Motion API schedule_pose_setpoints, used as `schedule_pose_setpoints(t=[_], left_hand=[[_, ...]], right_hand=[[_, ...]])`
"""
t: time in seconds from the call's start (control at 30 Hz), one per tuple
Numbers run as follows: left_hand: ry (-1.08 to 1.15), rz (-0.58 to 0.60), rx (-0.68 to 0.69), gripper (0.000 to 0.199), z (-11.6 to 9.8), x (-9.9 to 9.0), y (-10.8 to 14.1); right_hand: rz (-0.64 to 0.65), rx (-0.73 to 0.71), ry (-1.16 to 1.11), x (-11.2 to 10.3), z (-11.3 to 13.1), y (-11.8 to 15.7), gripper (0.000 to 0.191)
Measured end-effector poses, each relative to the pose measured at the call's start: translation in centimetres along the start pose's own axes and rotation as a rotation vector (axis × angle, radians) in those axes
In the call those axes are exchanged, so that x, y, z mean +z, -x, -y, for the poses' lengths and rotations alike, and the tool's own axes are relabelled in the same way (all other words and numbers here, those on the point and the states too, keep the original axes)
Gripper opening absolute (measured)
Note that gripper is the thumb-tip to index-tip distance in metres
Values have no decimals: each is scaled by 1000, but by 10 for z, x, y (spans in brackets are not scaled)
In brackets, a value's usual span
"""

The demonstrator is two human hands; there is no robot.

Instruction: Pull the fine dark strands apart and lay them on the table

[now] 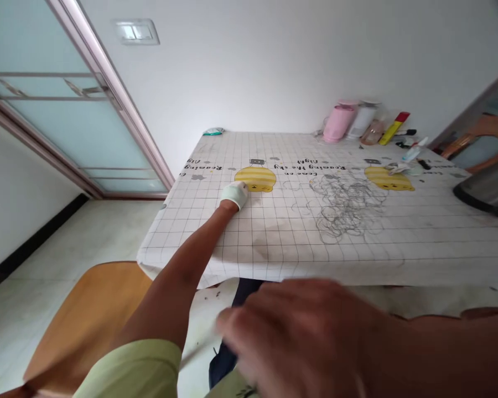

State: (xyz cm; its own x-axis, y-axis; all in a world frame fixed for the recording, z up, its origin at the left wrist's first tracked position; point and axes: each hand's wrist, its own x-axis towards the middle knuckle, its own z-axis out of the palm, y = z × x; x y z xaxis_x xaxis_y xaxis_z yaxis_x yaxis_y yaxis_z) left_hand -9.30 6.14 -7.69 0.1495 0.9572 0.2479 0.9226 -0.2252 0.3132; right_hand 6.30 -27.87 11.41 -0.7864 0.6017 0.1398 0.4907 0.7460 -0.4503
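My left hand (235, 195), in a pale glove, rests on the white checked tablecloth (216, 232) beside a printed yellow striped bear (256, 179). It looks closed like a fist, and its fingertips and anything in them are hidden. My right hand (302, 331) is bare and close to the camera, in front of the table's near edge. Motion blurs it; its fingers look bent, but whether they hold anything cannot be told.
A tangle of dark strands or scribbled lines (344, 210) covers the cloth right of centre. Pink (339, 122) and white (363, 121) containers stand by the wall. A metal vessel (487, 190) is at the right edge. A wooden chair (95, 309) stands at lower left.
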Motion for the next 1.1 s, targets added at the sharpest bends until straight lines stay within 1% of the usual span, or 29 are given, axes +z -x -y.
schedule_pose_setpoints(t=[0.03,0.07,0.1,0.13,0.2,0.23,0.27,0.3,0.33,0.4,0.5,0.57,0.63,0.7,0.73,0.77,0.8,0.87,0.93,1.0,1.1], left_hand=[[-3,-2,-4,38,-1,-1,1],[-7,-3,-9,38,-1,-2,1],[-11,-2,-14,38,-1,-3,2],[-16,-1,-18,38,-2,-4,2],[-27,2,-25,39,-2,-6,1],[-32,6,-28,39,-3,-7,0],[-37,10,-32,39,-3,-7,-1],[-39,15,-36,38,-3,-7,-2],[-40,20,-42,38,-2,-6,-3],[-34,31,-57,37,-1,-4,-7],[-17,48,-82,38,3,2,-12],[-11,58,-94,38,6,6,-14],[-8,66,-104,38,9,7,-16],[-9,75,-111,37,10,7,-16],[-4,79,-124,37,10,6,-16],[9,83,-147,36,10,4,-15],[28,79,-175,36,9,3,-15],[80,54,-221,35,6,-1,-13],[148,11,-231,34,0,-5,-11],[232,-17,-222,34,-11,-9,-9],[394,11,-206,33,-34,-18,-10]], right_hand=[[-54,51,25,-20,-15,4,21],[-65,163,60,-37,-38,5,21],[-98,297,134,-52,-68,3,18],[-150,398,238,-65,-104,0,15],[-214,550,440,-81,-181,-9,15],[-218,639,523,-84,-217,-16,16],[-169,723,572,-83,-249,-23,19],[-83,767,576,-78,-276,-31,22],[-47,769,559,-71,-297,-39,23],[-13,752,539,-51,-325,-58,25],[11,714,516,-23,-348,-82,24],[-2,683,500,-15,-360,-92,19],[-40,658,480,-16,-370,-96,16],[-98,646,465,-27,-377,-92,18],[-149,644,454,-35,-380,-88,21],[-226,642,431,-43,-381,-83,23],[-333,642,390,-51,-382,-77,24],[-619,638,193,-64,-381,-65,19],[-839,615,-106,-72,-377,-56,14],[-945,566,-415,-73,-371,-51,14],[-1001,488,-759,-66,-362,-50,19]])
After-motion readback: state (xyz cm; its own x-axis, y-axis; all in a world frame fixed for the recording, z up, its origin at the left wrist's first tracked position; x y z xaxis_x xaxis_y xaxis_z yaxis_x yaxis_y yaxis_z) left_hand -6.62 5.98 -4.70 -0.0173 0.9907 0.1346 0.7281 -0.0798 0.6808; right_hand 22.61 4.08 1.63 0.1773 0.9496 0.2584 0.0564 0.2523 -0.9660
